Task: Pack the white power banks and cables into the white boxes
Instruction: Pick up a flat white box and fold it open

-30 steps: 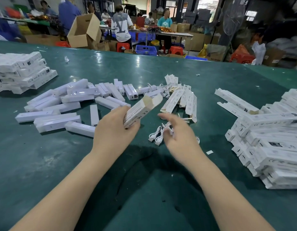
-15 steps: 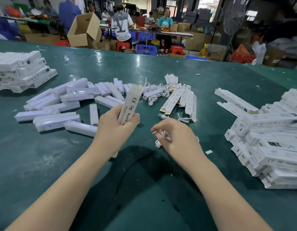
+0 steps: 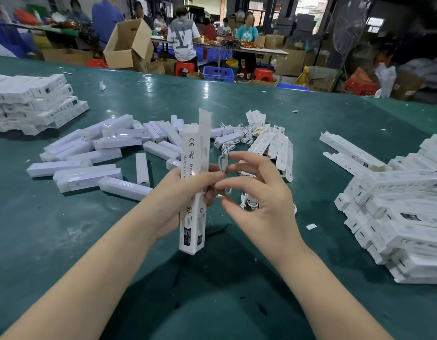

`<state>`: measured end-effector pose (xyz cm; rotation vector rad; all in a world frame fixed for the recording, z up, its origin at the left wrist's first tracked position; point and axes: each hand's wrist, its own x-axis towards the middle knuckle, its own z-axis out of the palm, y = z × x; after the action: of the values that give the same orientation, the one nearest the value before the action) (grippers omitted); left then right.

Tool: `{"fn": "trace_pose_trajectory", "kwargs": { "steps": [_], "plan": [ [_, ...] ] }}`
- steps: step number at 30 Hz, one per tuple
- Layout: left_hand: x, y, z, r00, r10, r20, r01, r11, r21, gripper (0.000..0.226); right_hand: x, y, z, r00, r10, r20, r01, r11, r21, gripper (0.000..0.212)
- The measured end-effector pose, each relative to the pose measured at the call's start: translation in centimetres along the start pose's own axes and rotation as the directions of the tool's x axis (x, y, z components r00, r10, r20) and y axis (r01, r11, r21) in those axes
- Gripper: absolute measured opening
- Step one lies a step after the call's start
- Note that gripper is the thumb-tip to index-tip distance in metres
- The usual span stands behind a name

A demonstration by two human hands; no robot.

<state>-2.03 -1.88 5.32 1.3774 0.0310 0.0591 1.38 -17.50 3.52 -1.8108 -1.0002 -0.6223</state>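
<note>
My left hand (image 3: 180,197) grips a long white box (image 3: 194,182) upright above the green table (image 3: 65,241), its top flap open. My right hand (image 3: 259,200) pinches a coiled white cable (image 3: 223,161) right beside the box. Several loose white power banks (image 3: 89,153) lie scattered left of centre. More coiled cables (image 3: 237,136) and flat paper leaflets (image 3: 276,148) lie behind my hands. Another cable (image 3: 248,202) rests on the table under my right hand.
A stack of white boxes (image 3: 33,101) sits at the far left. A large heap of white boxes (image 3: 403,207) fills the right side, with open boxes (image 3: 347,148) beside it. People work at tables beyond the far edge, near a cardboard carton (image 3: 129,45).
My left hand has turned the box from slanted to upright and raised it. My right hand has picked a cable off the table and brought it up to the box.
</note>
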Motion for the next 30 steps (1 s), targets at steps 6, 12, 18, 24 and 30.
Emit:
{"fn": "trace_pose_trajectory", "kwargs": {
  "steps": [6,12,18,24,30],
  "plan": [
    [0.0,-0.2,-0.3,0.997,0.062,-0.045,-0.049,0.967,0.249,0.005,0.2,0.4,-0.2,0.963,0.114,0.244,-0.101,0.993,-0.062,0.057],
    [0.2,-0.2,-0.7,0.997,-0.034,-0.068,0.05,0.965,0.258,0.019,0.1,0.3,-0.2,0.981,0.09,0.171,-0.078,0.994,-0.073,0.046],
    [0.2,-0.3,-0.6,0.991,-0.134,-0.028,0.136,0.986,0.098,0.009,0.1,0.0,-0.2,0.963,0.104,0.248,-0.085,0.993,-0.085,0.054],
    [0.3,-0.1,-0.8,0.99,-0.136,-0.033,0.138,0.989,0.05,0.004,0.0,0.2,-0.5,0.988,-0.03,0.153,0.053,0.988,-0.148,0.04],
    [0.3,-0.1,-0.8,0.99,-0.142,-0.01,0.142,0.99,-0.021,0.016,0.3,0.0,-0.8,0.997,-0.081,-0.003,0.08,0.995,-0.065,0.021]
  ]
}}
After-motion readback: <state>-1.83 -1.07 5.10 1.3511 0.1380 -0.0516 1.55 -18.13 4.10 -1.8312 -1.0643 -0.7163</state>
